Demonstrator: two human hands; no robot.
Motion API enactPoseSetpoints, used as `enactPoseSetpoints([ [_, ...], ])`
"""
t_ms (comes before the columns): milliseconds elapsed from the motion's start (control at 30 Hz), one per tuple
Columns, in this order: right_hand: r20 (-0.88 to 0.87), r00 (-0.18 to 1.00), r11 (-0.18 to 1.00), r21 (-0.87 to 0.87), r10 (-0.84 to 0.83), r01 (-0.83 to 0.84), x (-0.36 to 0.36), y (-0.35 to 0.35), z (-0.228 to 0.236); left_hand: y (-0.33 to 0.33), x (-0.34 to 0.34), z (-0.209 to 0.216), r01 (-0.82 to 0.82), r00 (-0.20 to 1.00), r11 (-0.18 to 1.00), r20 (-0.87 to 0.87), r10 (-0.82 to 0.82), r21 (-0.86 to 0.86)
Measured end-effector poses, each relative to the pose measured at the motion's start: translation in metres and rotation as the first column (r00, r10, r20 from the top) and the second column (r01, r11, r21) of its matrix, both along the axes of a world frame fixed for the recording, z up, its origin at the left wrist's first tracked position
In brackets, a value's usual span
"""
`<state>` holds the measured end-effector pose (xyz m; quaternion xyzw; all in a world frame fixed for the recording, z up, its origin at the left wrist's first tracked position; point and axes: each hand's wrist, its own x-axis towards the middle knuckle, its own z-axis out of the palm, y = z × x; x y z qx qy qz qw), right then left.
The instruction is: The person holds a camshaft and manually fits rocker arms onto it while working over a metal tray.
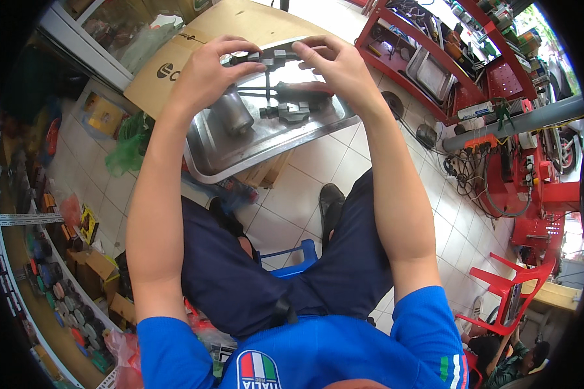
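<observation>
A dark metal clamp-like part (276,59) with square jaws is raised over a shiny metal tray (204,170). My left hand (207,74) pinches its left end between thumb and fingers. At its right end, the curled fingers and thumb of my right hand (339,68) meet the part; the exact contact is partly hidden. Below lies a second, similar metal part (285,113) on the tray. A screwdriver with a dark red and black handle (305,91) rests beside it, under my right wrist. A grey metal cylinder (233,111) sits below my left hand.
The tray rests over a cardboard box (156,78). Between my feet is a blue plastic stool (298,259). Red tool shelving (402,74) stands at the right, with cables (464,165) and a red chair (509,285). Another person (519,360) is at lower right. Stocked shelves line the left.
</observation>
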<state>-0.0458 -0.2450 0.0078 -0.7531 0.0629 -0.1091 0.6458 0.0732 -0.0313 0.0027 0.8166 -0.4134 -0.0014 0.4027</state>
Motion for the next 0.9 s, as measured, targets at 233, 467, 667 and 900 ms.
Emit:
enactPoseSetpoints([
  [233, 0.112, 0.993, 0.9, -0.435, 0.037, 0.016, 0.003, 0.005, -0.014, -0.006, -0.012, 0.015, 0.004, 0.999, 0.999, -0.047, -0.001, 0.054],
  [467, 0.094, 0.995, 0.835, -0.548, 0.01, 0.044, 0.018, 0.004, -0.021, -0.001, -0.012, 0.018, -0.051, 0.995, 0.995, -0.081, 0.058, 0.087],
  [667, 0.039, 0.999, 0.829, -0.56, 0.009, 0.014, 0.023, 0.012, -0.013, 0.024, -0.007, 0.011, -0.081, 0.995, 0.996, -0.062, 0.084, 0.048],
  [900, 0.064, 0.997, 0.808, -0.589, 0.046, 0.0, 0.028, 0.008, -0.018, 0.029, -0.005, 0.005, -0.097, 0.992, 0.995, -0.077, 0.099, 0.032],
])
